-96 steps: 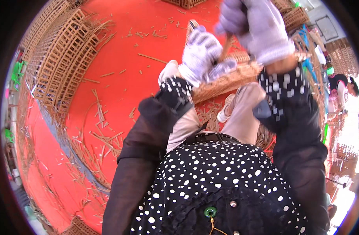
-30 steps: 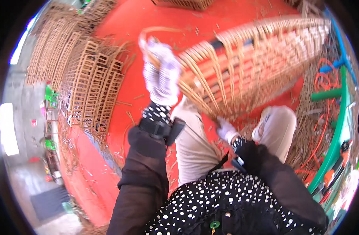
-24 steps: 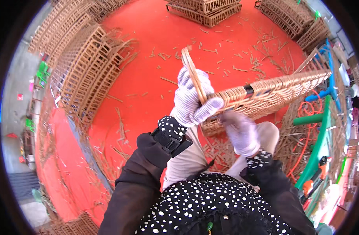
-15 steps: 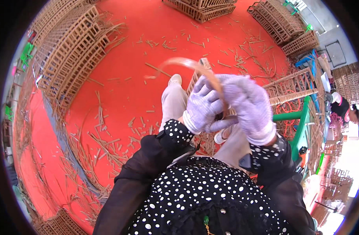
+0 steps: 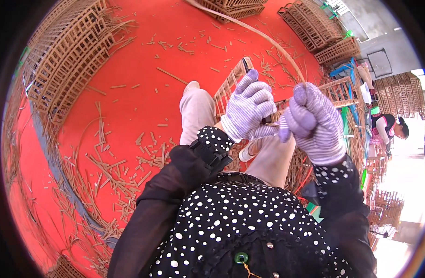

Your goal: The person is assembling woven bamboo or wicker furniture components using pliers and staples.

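Note:
Both my hands wear white-and-purple striped gloves with purple fingertips. My left hand (image 5: 250, 107) is closed over the edge of a brown woven frame (image 5: 231, 84), which shows beyond and beside it across my lap. To its right, my right hand (image 5: 315, 121) is closed in a fist, pinching a long brown weaving strip (image 5: 278, 47). The strip rises from the thumb and forefinger and arcs away to the top of the view. Where its other end meets the frame is hidden behind my fingers.
Stacks of brown lattice baskets (image 5: 78, 60) stand at the far left, with more baskets (image 5: 314, 28) at far right. Strip offcuts (image 5: 115, 176) litter the red floor. Another person (image 5: 388, 129) bends at the right, beyond a heap of strips.
My hands have moved apart, the right one to the right. The strip, earlier a blurred loop near my hands, now stretches out in a long arc away from me.

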### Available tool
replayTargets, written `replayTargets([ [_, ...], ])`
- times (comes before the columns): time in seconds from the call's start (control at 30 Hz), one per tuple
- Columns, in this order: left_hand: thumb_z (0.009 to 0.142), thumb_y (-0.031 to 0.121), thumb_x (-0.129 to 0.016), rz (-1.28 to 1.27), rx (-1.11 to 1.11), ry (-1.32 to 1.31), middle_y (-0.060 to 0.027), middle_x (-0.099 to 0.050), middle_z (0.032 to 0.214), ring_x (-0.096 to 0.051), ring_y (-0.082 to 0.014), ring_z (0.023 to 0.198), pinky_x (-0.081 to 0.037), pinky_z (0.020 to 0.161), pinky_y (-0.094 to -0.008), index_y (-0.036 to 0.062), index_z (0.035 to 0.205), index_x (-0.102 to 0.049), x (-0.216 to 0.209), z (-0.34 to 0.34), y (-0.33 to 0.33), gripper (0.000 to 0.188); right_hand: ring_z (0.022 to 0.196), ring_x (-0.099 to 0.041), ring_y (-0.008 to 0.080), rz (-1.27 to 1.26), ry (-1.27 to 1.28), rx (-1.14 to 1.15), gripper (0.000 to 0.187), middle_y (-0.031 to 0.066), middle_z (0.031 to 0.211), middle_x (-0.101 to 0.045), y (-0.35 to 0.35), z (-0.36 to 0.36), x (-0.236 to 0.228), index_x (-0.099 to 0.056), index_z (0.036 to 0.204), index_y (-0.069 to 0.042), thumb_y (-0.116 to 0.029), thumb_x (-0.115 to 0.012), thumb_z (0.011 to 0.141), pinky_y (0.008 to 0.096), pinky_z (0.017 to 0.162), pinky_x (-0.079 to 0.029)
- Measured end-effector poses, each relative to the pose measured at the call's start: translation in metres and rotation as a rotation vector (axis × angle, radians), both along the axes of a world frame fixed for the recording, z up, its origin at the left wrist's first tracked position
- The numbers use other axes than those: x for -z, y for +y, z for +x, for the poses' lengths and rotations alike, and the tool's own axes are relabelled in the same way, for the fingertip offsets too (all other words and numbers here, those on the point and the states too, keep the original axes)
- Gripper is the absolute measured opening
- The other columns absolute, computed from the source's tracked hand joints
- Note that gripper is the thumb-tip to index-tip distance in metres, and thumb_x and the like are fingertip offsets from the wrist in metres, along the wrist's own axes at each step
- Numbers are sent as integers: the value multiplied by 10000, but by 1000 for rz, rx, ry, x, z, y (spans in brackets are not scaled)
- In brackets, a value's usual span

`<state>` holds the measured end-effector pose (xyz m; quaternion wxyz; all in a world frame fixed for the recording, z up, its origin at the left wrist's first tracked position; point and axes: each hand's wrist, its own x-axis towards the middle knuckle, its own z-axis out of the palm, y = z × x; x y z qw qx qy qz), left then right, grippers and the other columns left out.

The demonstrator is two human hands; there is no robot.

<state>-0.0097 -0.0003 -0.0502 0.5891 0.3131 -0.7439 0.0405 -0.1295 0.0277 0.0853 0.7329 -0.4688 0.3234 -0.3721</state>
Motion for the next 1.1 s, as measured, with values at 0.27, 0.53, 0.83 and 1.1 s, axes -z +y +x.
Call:
replayTargets([
  [0.27,613,497,-641,-15,25,45,-25,-327,654,-409,-222,653,-345,883,-445,148,653,-475,-6,-11,16,388,502,-489,79,-213,601,-16,143,34,648,-512,29,-1,-42,-545,854,11,-102,-458,863,212,432,-375],
  [0.53,670,309,-633,28,-5,96,-54,-493,672,-515,-241,784,-319,945,-452,58,634,-581,-14,-18,24,259,500,-500,128,-416,541,-99,288,21,573,-475,-33,16,-31,-491,938,32,-248,-434,907,286,597,-478],
  [0.83,712,194,-652,341,156,-191,-38,-579,718,-559,-232,805,-362,897,-395,77,720,-610,-50,9,22,124,842,-617,233,-744,798,-158,498,138,920,-625,-27,-74,66,-523,1102,-12,-431,-530,833,317,742,-479],
  [1.1,804,142,-596,634,385,-271,-37,-630,932,-578,-174,894,-458,782,-307,55,946,-622,-57,40,-39,168,740,-621,276,-917,1069,-22,492,127,786,-637,-5,-43,49,-588,979,-18,-398,-689,682,354,672,-476],
])
